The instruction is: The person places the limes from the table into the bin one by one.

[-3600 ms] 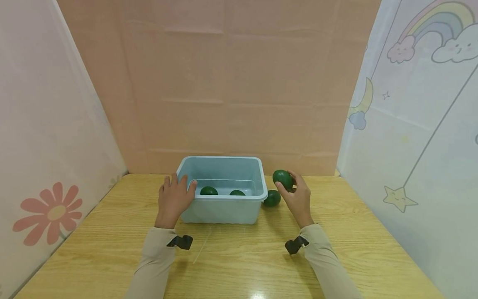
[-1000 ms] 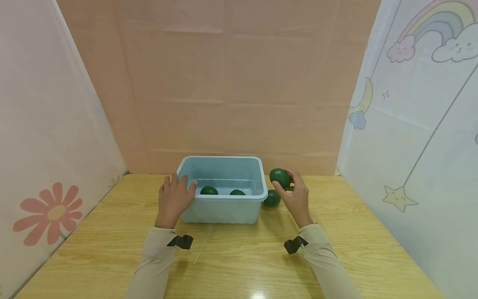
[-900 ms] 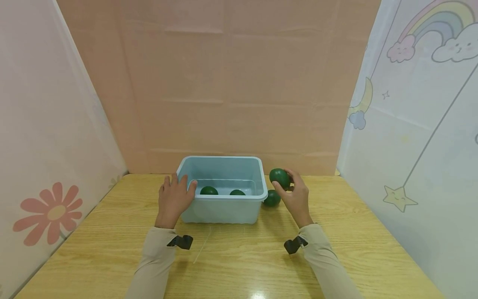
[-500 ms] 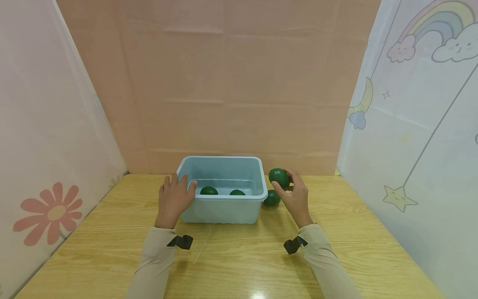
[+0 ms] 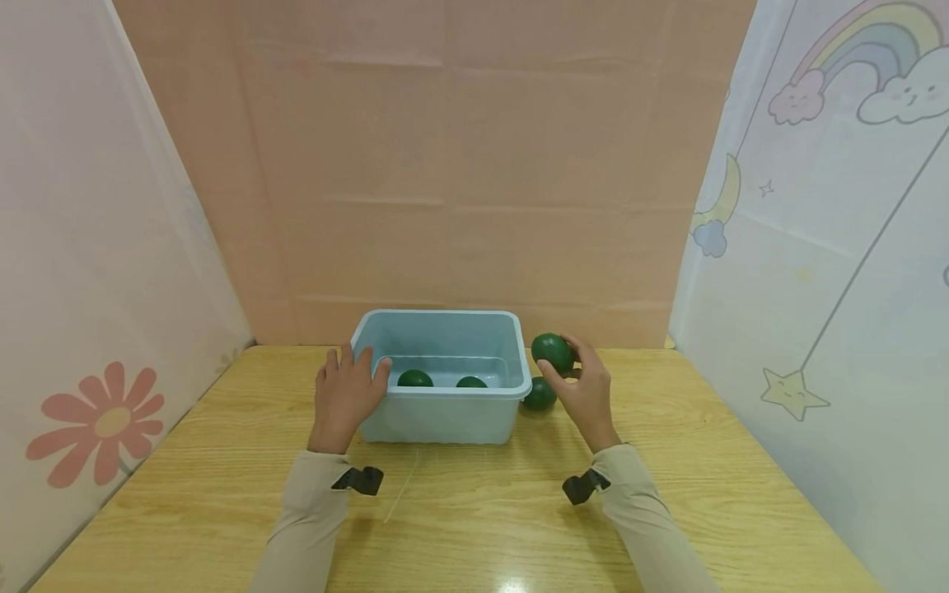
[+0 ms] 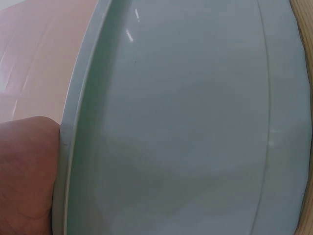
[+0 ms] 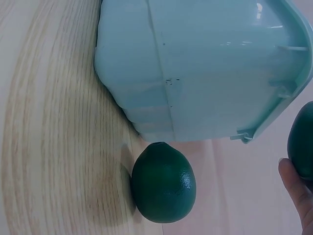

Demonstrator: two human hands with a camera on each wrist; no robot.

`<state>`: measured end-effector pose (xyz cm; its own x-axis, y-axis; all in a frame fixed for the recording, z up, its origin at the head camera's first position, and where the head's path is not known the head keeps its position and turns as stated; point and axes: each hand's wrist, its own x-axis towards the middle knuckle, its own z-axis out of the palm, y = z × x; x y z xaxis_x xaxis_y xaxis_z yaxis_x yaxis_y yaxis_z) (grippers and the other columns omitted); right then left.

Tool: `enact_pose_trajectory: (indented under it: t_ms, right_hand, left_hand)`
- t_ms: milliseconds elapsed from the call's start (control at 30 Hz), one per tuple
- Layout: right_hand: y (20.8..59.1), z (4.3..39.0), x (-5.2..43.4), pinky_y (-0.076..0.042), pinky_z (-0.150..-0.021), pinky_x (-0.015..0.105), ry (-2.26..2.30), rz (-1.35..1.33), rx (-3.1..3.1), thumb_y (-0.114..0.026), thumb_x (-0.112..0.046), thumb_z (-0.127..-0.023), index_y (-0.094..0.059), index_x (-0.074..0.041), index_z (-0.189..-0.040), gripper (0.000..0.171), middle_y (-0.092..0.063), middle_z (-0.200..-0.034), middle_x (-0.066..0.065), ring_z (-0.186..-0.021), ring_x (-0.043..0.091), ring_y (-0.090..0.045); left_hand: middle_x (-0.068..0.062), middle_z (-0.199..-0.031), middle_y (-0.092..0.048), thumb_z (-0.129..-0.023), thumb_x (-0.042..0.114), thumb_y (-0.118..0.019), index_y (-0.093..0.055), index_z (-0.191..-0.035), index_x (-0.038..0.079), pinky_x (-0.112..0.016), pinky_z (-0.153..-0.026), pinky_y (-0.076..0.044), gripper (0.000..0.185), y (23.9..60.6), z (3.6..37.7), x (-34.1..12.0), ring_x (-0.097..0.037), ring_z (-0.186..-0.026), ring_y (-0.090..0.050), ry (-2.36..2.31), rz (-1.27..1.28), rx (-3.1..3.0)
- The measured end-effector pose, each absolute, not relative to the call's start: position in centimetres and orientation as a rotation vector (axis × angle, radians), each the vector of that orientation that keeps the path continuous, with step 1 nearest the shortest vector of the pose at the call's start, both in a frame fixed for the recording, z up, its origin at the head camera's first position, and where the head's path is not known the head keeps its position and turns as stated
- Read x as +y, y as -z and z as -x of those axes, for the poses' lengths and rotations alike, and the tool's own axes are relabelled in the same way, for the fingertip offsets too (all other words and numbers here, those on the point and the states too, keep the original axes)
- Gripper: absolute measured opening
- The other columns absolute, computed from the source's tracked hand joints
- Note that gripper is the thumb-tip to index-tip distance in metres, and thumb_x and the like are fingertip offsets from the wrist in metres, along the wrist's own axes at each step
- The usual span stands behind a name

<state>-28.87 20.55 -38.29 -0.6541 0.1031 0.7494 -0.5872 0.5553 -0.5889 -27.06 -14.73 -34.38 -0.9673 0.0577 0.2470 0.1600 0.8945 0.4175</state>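
Head view forward-down over the table; both wrist views close against the blue tub (image 5: 445, 408).

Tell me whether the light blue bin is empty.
Not empty: the light blue bin holds two green limes on its floor, seen over the near rim.
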Motion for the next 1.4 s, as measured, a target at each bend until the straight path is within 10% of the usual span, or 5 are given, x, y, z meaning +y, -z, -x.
enact_pose_trajectory:
  t_ms: [1100,1400]
  right_hand:
    - [37.79,28.59,19.74,-0.049,-0.072,0.01,-1.087,-0.459,-2.009,-0.082,-0.013,-0.084,-0.06,0.002,-0.13,0.054,-0.065,-0.116,0.018,-0.098,0.028,-0.063]
    - [37.99,28.62,19.57,-0.059,-0.07,0.04,-1.065,-0.469,-2.012,-0.084,-0.012,-0.082,-0.061,0.002,-0.131,0.055,-0.065,-0.118,0.018,-0.099,0.028,-0.064]
  left_hand:
    - [-0.036,-0.156,-0.022,-0.108,0.039,-0.035,-0.042,-0.148,-0.003,-0.07,-0.111,-0.019,0.059,34.62,27.41,-14.84,-0.058,-0.143,-0.011,0.635,0.166,-2.822]
    - [-0.037,-0.155,-0.022,-0.107,0.039,-0.035,-0.043,-0.148,-0.003,-0.07,-0.11,-0.019,0.059,34.77,27.4,-14.85,-0.058,-0.143,-0.011,0.637,0.167,-2.821]
